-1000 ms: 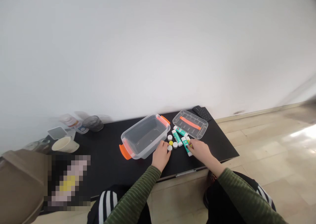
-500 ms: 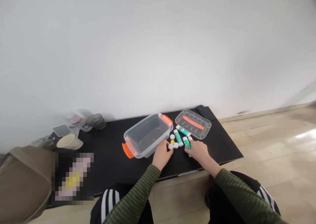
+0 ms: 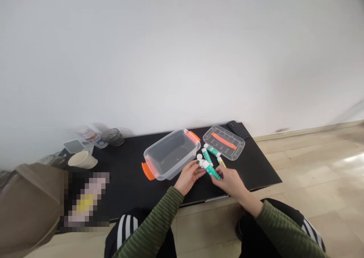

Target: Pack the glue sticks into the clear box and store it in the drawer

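i see r hand (image 3: 231,180) gripping green tube (image 3: 213,172), tilted; l hand (image 3: 188,177) at white caps (image 3: 199,156), can't tell if grasping. done: box (image 3: 176,171) open, lid (image 3: 224,142) off. not in hand yet: 2 more green tubes (image 3: 212,150), outside box; yellow tube (image 3: 221,162) by r hand, contact unclear.

A person's two forearms, in green ribbed sleeves, reach forward from the lower edge of the view. The left hand (image 3: 190,175) angles up to the right, its fingers loosely bent and one dark nail showing. The right hand (image 3: 231,181) points left, back upward, thumb and fingers closed in a pinch; its bare wrist (image 3: 253,204) shows beyond the cuff. The hands are near each other, fingertips facing.
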